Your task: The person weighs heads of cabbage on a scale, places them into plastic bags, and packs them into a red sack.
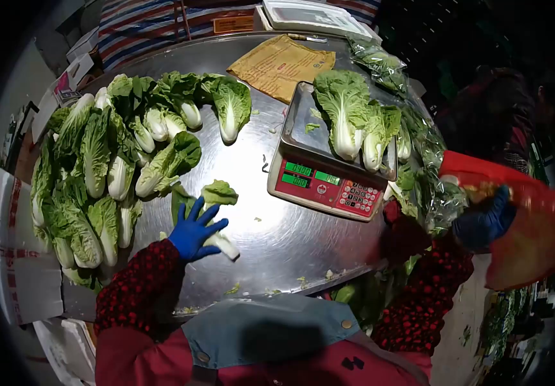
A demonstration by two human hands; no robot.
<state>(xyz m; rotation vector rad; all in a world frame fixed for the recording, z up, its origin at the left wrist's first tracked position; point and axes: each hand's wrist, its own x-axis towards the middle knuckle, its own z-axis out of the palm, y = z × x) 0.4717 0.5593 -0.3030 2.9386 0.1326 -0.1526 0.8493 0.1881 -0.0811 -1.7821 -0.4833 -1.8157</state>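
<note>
My left hand (197,231), in a blue glove, has its fingers spread over a small Chinese cabbage (225,245) on the metal table. The cabbage's white stem points out to the right of the palm and its leaves show beyond the fingers. Out to the right, my right hand (487,222), gloved in blue too, grips a red bag (527,225) that hangs down past the table's side. Between the hands stands a red scale (328,186) with lit green digits. Several Chinese cabbages (343,116) lie on its metal pan.
A large heap of Chinese cabbages (94,154) covers the table's left side. Behind the scale lie a yellowish printed sack (282,64) and a knife (310,38). Bagged greens (380,64) line the right edge, near a dark-clothed person (490,116). A white box (316,16) stands at the back.
</note>
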